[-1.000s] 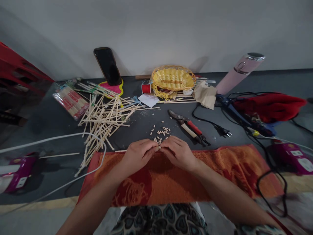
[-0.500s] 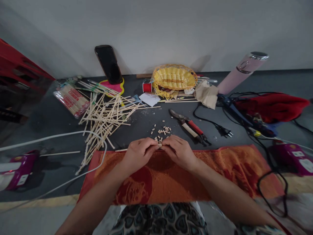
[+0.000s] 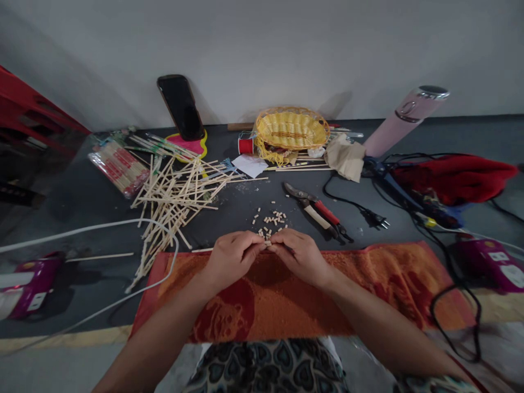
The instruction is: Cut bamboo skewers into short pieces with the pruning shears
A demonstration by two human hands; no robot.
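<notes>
My left hand (image 3: 234, 252) and my right hand (image 3: 299, 253) meet over the near edge of an orange towel (image 3: 286, 305), both closed in a pinch. Between their fingertips shows a short piece of wooden stick (image 3: 267, 243), partly covered by the fingers. Just beyond them, several more short cut pieces (image 3: 275, 219) lie scattered on the dark table. Pruning shears (image 3: 317, 212) with one red and one pale handle rest to the right of these. To the left is a loose heap of long thin wooden sticks (image 3: 180, 196).
Behind stand a yellow wicker basket (image 3: 292, 129), a red thread spool (image 3: 246, 146), a propped phone (image 3: 182, 106) and a pink flask (image 3: 403, 123). A black plug cord (image 3: 356, 204) lies right; a white cable (image 3: 102, 225) crosses left. Packed sticks (image 3: 120, 168) lie far left.
Both hands keep the same pinch at nearly the same spot, with only slight finger movement. The whole view has shifted a hair; nothing else has visibly moved.
</notes>
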